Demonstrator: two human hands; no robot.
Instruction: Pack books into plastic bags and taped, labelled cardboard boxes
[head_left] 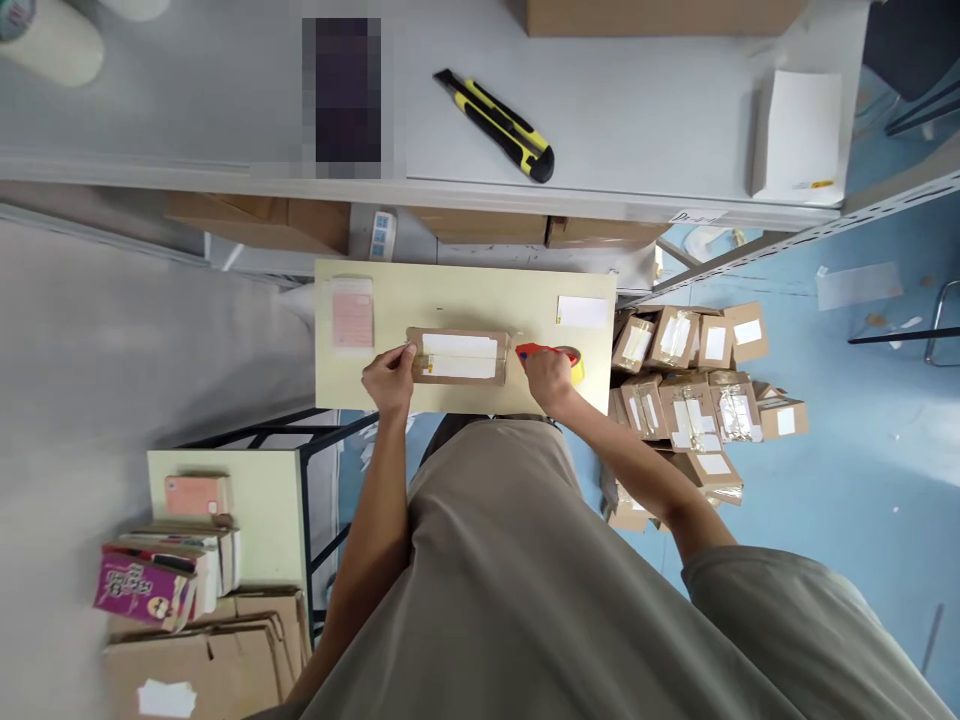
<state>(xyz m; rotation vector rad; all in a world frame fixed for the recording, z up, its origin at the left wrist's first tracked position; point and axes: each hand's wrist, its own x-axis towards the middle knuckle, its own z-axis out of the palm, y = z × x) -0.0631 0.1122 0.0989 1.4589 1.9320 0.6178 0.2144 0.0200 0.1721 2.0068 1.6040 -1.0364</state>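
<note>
A small cardboard box [459, 374] with a white label lies on the pale yellow table in front of me. A strip of shiny tape seems to run lengthwise over the label. At the box's left end, my left hand [390, 380] is closed, thumb and fingers pinching the edge there. My right hand [549, 380] is wrapped round a red tape dispenser [531, 350] just off the box's right end. Its roll, partly yellow, shows beside the knuckles; the handle is hidden in the fist.
Pink slips [352, 318] and a white label stack [582, 311] lie on the table [480, 285]. A box cutter [499, 125] rests on the shelf above. Taped boxes [690, 410] are piled right; books [150, 580] and flattened cardboard [195, 660] sit lower left.
</note>
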